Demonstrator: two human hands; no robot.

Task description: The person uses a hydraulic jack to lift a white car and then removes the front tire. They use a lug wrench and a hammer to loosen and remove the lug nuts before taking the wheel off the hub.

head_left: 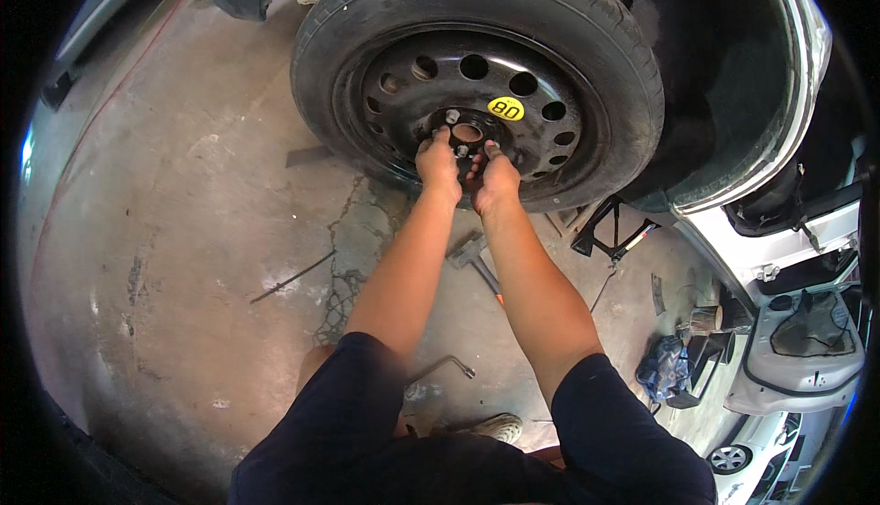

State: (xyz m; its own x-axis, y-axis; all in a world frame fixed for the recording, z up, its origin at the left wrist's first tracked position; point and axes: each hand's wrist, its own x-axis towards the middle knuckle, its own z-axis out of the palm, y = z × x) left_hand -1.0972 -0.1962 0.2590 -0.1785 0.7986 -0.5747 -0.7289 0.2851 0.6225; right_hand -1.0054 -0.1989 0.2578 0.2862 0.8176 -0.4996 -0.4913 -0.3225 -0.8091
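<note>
A black steel wheel (pixel 390 111) with a thick tyre (pixel 335 93) stands upright in front of me, with a round open hole at its hub. Around that hole sit silver lug nuts; one shows at the upper left (pixel 452 115) and another just below the hole (pixel 462 150). My left hand (pixel 438 168) is closed at the left of the hub, its thumb pressed on a lug nut that it mostly covers. On the right of the hub, my right hand (pixel 498 180) pinches another lug nut between thumb and bent fingers.
On the concrete floor lie a hammer (pixel 478 262), an L-shaped wheel wrench (pixel 445 367) and a thin rod (pixel 293 276). A black scissor jack (pixel 614 237) stands right of the tyre. The white car body (pixel 724 244) rises at the right, near a blue patterned bag (pixel 665 369).
</note>
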